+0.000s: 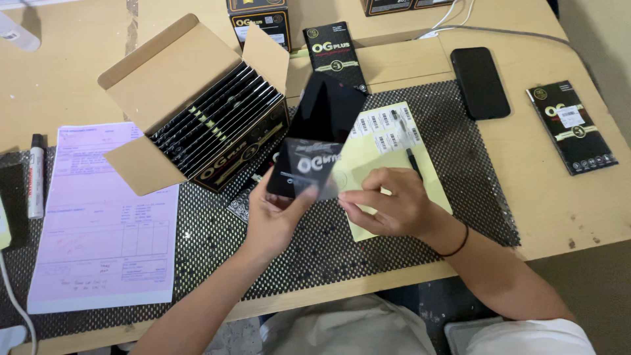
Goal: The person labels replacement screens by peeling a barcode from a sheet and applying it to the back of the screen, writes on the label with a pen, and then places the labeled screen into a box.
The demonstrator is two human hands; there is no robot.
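Phone (322, 121): black slab, tilted up over the mat, lower end in the left hand (276, 213); judged rigid, smooth and slippery, best gripped by its long edges.

Film (315, 172): thin translucent sheet with pale print, lying across the phone's lower end; left thumb at one edge, right hand (391, 204) at the other; judged very light, flexible, easily creased or smudged, so held by edges or corners only.

Left hand: closed around the phone's lower end from beneath, thumb on the film.

Right hand: fingers drawn together, pinching the film's right edge; dark band on the wrist.

Yellow sheet (394, 167): under the right hand, bearing rows of small white stickers (388, 128); a pen (413, 161) lies on it.

Open carton (197, 105): brown card flaps, filled with upright flat black packs, just left of the phone.

Other items: flat black pack (336, 52) behind; second phone (480, 82) and another black pack (572, 126) to the right, well apart; pink form (105, 217) and marker (36, 174) to the left.

Surface: black mesh mat (315, 250) over a pale wooden table (565, 210); cables at the far edge; room beyond not shown.
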